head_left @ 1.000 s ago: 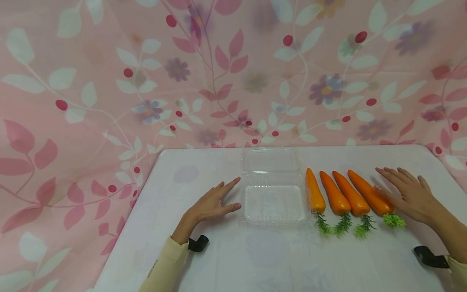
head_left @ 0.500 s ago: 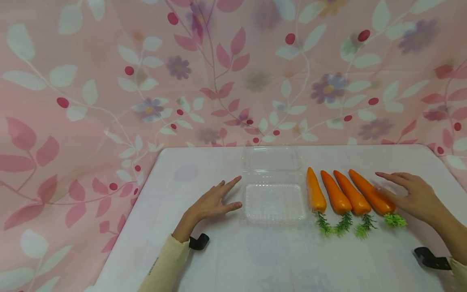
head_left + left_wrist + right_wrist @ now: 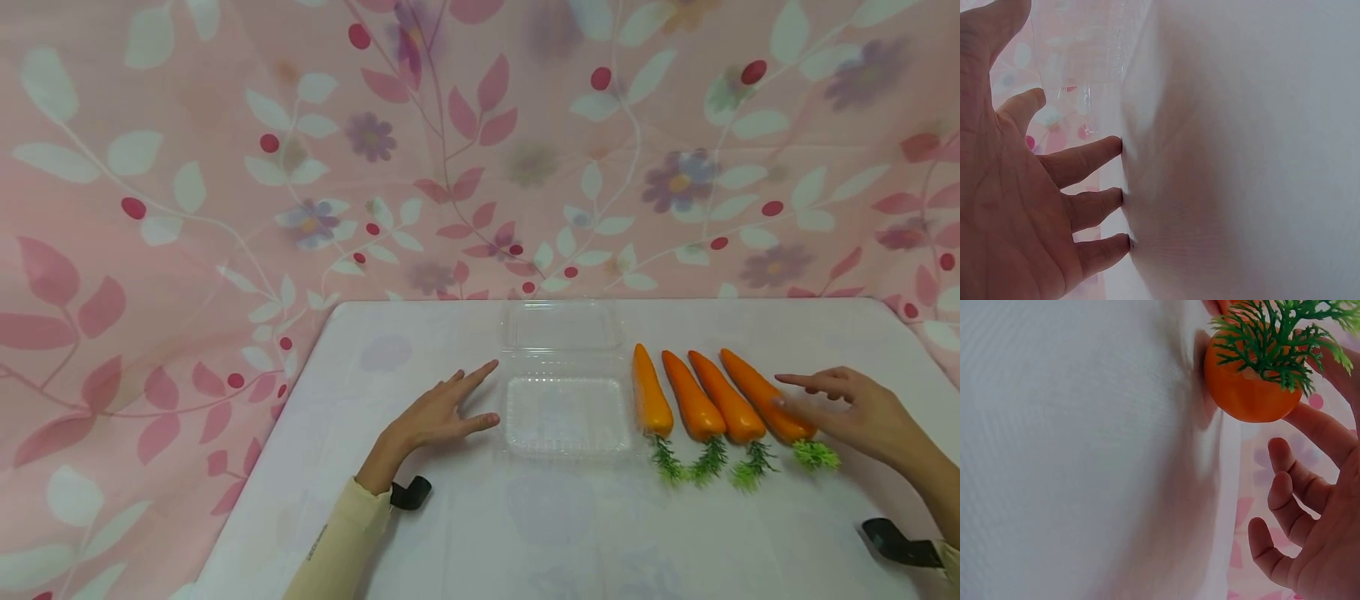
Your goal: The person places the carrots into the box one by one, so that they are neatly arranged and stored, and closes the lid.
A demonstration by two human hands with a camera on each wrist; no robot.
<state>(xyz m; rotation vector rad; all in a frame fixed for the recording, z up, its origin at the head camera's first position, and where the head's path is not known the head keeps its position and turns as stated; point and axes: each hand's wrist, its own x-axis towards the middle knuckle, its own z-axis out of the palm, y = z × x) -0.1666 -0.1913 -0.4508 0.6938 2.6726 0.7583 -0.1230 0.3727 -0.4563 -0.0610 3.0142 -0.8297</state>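
Several orange carrots with green tops lie side by side on the white table. Over the rightmost carrot point(image 3: 759, 390) is my right hand point(image 3: 862, 417), its index finger stretched out and its other fingers bent. That carrot's blunt end point(image 3: 1250, 394) shows in the right wrist view between thumb and index finger, with no plain grip on it. Left of the carrots lies a clear plastic clamshell box point(image 3: 567, 454), its lid point(image 3: 561, 325) folded back. My left hand point(image 3: 438, 417) has its fingers spread beside the box, apart from it, holding nothing; its fingertips point(image 3: 1110, 145) appear to rest on the table.
The leftmost carrot point(image 3: 652, 396) lies close to the box's right edge. Two more carrots, a middle one point(image 3: 690, 400) and its neighbour point(image 3: 725, 400), lie nearly touching. A pink floral cloth point(image 3: 480, 150) hangs behind the table point(image 3: 570, 533).
My right hand has come down a little at the rightmost carrot, and its middle, ring and little fingers have bent inward. The left hand, box and carrots stay in place.
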